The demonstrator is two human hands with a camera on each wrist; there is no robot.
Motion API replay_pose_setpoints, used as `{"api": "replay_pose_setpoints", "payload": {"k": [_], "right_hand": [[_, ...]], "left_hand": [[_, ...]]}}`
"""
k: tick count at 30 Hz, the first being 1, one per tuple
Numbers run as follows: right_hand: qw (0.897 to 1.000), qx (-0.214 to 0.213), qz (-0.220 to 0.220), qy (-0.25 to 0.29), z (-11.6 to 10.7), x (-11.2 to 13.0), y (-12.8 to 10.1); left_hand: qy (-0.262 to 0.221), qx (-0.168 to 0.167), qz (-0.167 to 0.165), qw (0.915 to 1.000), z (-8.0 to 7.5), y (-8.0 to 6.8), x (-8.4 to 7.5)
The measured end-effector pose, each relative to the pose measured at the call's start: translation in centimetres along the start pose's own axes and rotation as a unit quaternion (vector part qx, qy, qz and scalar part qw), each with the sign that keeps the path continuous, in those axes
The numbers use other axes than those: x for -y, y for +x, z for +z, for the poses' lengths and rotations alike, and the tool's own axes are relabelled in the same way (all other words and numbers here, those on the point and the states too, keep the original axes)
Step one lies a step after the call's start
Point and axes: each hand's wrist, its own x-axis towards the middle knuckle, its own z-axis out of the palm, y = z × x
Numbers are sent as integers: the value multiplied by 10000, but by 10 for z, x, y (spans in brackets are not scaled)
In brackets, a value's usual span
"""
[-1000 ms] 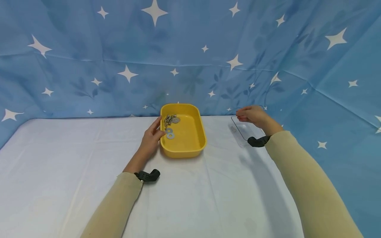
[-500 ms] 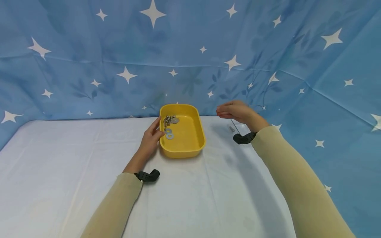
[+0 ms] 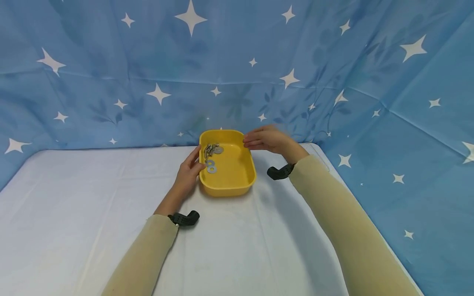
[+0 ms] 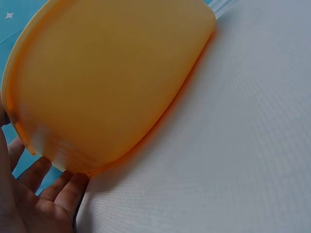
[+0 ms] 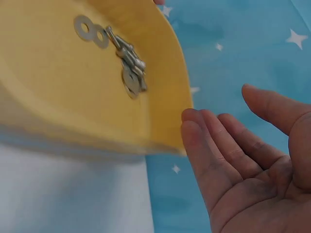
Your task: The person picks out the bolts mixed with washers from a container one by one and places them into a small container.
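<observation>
Head view: a yellow tray (image 3: 237, 181) sits on a white table (image 3: 74, 213), close to the blue starred backdrop (image 3: 111, 61). The left hand (image 3: 189, 170) rests against the tray's left wall, fingers relaxed and extended, thumb at the rim; it grips nothing. The right hand (image 3: 268, 139) hovers at the tray's far right corner, fingers straight and together, holding nothing. Inside the tray, bolts (image 3: 208, 149) lie bunched in the far left corner, with one washer (image 3: 218, 149) beside them and two washers (image 3: 211, 166) side by side nearer the left wall. A clear lid (image 3: 318, 154) lies on the table behind the right forearm, mostly hidden. A black wrist mount (image 3: 184, 218) sits on each arm.

Left wrist view: the tray (image 4: 107, 82) fills the frame from outside. The fingers (image 4: 68, 191) lie straight against its lower wall, touching it.

Right wrist view: the right hand (image 5: 248, 170) is spread flat, palm up toward the camera, fingertips just beside the tray's rim (image 5: 180, 87); whether they touch cannot be told. The bolts (image 5: 127, 53) and washers (image 5: 91, 30) are visible inside.
</observation>
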Motion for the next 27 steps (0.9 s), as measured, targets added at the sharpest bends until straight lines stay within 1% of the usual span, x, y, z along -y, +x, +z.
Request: {"api": "replay_pose_setpoints", "payload": {"k": [5,12,15,27], "right_hand": [[9997,61,185,153,19,-4,12],[9988,334,193,306,38,-10,26],[9982,379,225,418,47,-11,33],[9979,517,219,331,75,-15,55]], "left_hand": [[28,17,-20,10000,-2,2,2],[58,-29,-82,9999,0,1,0],[56,-41,-104,9999,0,0,-1],[-127,-5,-22,9999,0,3,1]]}}
